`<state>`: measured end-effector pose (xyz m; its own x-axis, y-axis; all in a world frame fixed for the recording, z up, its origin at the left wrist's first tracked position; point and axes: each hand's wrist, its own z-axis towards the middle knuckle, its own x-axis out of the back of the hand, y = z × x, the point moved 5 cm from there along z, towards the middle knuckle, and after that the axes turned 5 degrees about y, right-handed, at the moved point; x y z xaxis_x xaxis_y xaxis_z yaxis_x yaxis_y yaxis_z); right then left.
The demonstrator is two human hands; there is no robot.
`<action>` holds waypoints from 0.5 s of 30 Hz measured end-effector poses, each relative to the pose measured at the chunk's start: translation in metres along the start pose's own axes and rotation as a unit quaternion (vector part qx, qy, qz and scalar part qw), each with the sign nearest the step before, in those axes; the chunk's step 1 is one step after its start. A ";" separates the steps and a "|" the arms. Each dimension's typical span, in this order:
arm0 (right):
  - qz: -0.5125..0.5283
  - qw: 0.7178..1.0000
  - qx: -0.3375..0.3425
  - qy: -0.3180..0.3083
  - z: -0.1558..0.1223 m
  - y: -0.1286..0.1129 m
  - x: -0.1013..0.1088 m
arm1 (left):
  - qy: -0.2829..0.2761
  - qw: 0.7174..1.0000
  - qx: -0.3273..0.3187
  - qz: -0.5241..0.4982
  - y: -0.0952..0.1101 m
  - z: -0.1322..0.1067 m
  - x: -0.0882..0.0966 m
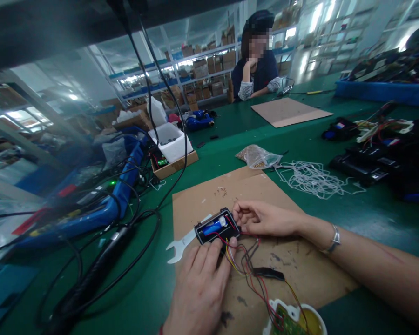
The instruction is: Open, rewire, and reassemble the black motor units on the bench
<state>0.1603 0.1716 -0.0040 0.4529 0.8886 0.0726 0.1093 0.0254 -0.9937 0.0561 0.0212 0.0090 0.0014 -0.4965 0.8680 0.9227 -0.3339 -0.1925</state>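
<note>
A small black battery case (199,236), its top open, lies tilted on the cardboard sheet with a blue cylindrical cell (212,226) inside. My left hand (200,284) grips the case's near side, fingers and thumb against its edge. Curled at the right end of the case is my right hand (260,217), its fingers closed beside the corner; whatever they pinch is hidden. Red, black and yellow wires (246,260) run from the case toward a white-rimmed part with a green circuit board (282,321). A flat open-end wrench (181,246) rests left of the case, partly covered.
Small screws (220,191) lie on the cardboard (192,200). Behind it are a bag of small brass-coloured parts (254,156) and tangled white cord (310,179). Black cables and a blue bin (125,186) stand left; black devices (370,163) right. A person (254,70) sits opposite.
</note>
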 end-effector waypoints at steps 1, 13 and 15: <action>-0.002 1.000 -0.003 -0.011 -0.001 0.000 -0.001 | -0.005 1.000 0.000 0.005 0.000 0.000 0.000; -0.011 0.999 -0.001 0.030 0.000 0.006 -0.009 | 0.021 0.999 -0.030 -0.024 -0.003 -0.011 0.011; -0.005 0.999 -0.002 0.033 0.000 0.005 -0.008 | 0.020 0.999 -0.041 -0.029 -0.005 -0.012 0.012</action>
<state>0.1567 0.1644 -0.0094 0.5090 0.8564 0.0871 0.1169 0.0315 -0.9926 0.0471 0.0072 0.0143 -0.0672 -0.5059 0.8600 0.8861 -0.4264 -0.1815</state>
